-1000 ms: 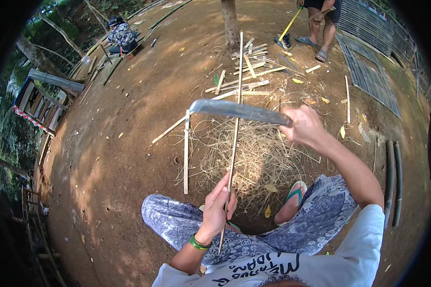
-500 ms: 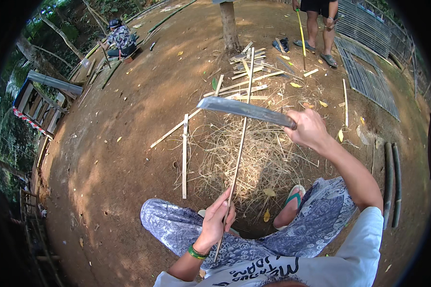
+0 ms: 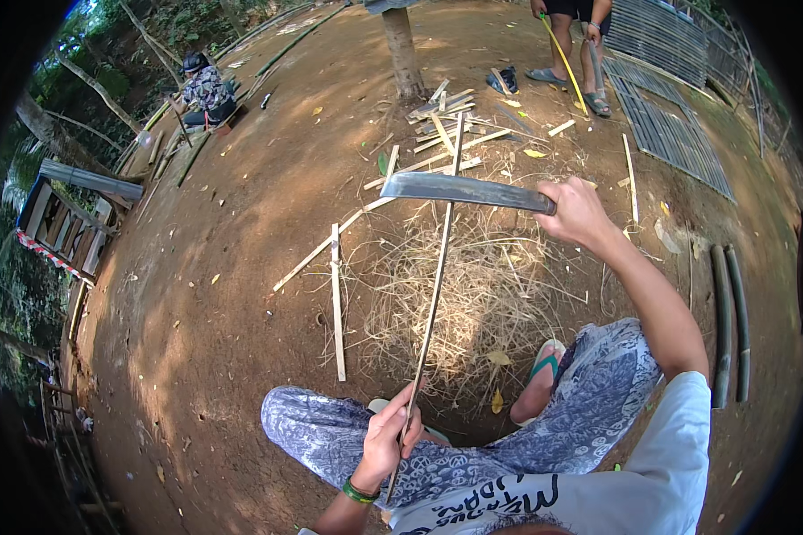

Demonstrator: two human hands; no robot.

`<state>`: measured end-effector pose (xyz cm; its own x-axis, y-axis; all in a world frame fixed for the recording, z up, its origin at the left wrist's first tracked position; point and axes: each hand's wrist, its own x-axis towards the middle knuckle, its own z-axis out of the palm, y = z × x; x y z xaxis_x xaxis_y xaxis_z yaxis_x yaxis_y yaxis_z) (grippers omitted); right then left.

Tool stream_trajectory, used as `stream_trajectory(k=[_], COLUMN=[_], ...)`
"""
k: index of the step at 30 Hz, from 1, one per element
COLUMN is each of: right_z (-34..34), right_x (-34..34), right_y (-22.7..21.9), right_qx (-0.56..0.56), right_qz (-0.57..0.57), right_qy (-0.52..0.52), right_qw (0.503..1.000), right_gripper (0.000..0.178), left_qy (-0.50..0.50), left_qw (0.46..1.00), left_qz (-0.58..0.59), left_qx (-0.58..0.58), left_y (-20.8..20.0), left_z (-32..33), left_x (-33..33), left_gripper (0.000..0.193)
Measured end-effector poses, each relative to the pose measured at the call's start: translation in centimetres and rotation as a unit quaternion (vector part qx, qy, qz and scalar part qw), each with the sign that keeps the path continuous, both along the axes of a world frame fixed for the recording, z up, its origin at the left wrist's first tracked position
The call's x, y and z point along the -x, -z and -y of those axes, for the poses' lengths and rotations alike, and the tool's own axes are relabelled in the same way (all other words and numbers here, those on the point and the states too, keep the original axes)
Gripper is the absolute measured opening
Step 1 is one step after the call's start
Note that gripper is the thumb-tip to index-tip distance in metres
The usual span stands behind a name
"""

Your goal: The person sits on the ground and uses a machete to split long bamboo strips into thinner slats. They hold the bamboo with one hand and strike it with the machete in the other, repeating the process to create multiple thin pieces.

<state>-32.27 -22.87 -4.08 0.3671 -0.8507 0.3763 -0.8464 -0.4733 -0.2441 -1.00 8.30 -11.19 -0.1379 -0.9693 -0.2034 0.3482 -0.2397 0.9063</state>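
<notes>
Left hand grip closed around thin bamboo strip, right hand grip clenched on long knife, blade crossing strip, shavings beneath

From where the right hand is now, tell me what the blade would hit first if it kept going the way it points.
The right hand holds a long knife pointing to the person's left. Its blade already crosses the bamboo strip held by the left hand; beyond the tip, only bare dirt ground, though depth is unclear.
</notes>
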Motion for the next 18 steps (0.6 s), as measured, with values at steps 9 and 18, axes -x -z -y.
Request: stream_trajectory(k=[9, 18], right_z=[2.9, -1.8], right_x=[2.7, -2.2], right_y=[2.3, 0.3], right_qx=[-0.188, -0.19], right_qz=[0.271, 0.159], right_qy=[0.141, -0.003], right_qw=[0.933, 0.969], right_gripper=[0.031, 0.035], left_qy=[-0.007, 0.019], left_qw=[0.946, 0.902], left_qz=[-0.312, -0.426], left_qx=[-0.09, -0.066], left_y=[0.9, -0.5], left_z=[2.1, 9.7], left_x=[-0.9, 0.8], left_gripper=[0.051, 0.048])
